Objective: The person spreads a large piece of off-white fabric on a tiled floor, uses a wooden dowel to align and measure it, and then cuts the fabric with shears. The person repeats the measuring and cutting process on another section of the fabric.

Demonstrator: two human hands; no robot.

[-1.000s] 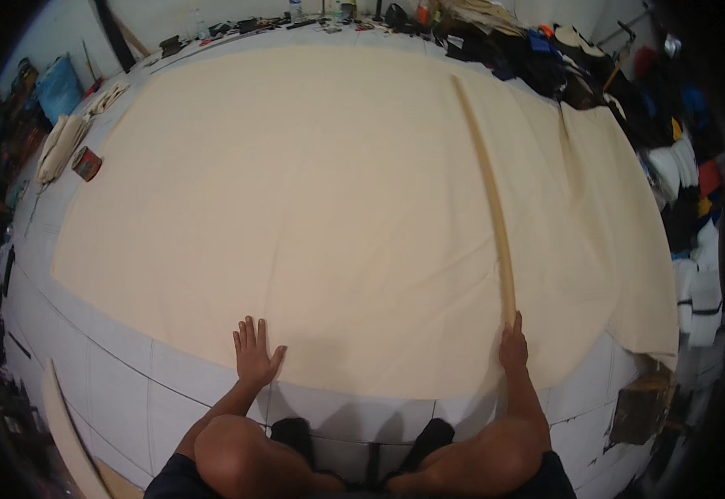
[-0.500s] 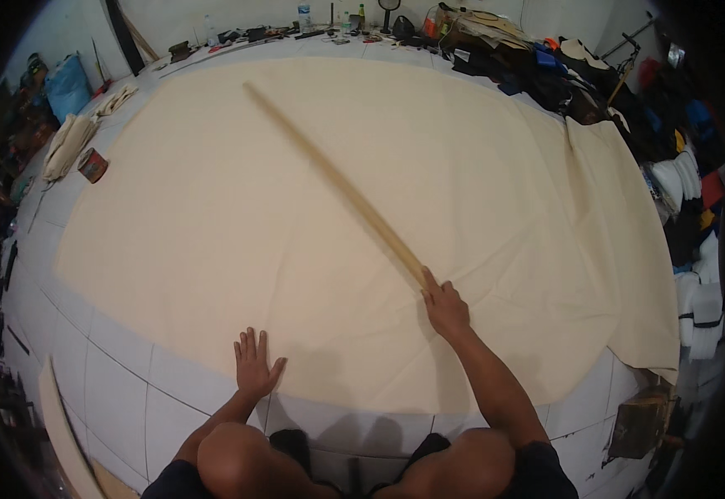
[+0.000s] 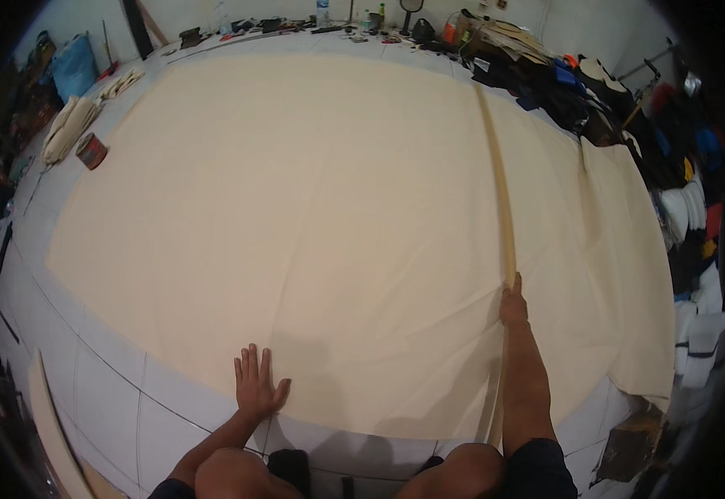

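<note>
A large cream cloth [image 3: 296, 200] lies spread over the tiled floor in front of me, fairly flat at the left and creased toward the right. My left hand [image 3: 258, 382] rests palm down on its near edge, fingers stretched and spread. At the right, my right hand [image 3: 514, 304] is closed around a long, thin wooden strip [image 3: 499, 183]. The strip runs from beside my right knee, under the forearm, to the far right side of the cloth. My right fingers are partly hidden.
A rusty tin can [image 3: 91, 151] and folded cream cloth [image 3: 69, 131] sit at the left. Dark fabric [image 3: 537, 96] is heaped at the far right. Nearer, a brown box-like block [image 3: 628, 445] stands by the cloth's right corner. A curved pale strip [image 3: 53, 424] lies at the lower left.
My right hand has swung the wooden strip rightward, from a diagonal across the cloth to nearly straight away from me. My left hand stays flat on the near edge.
</note>
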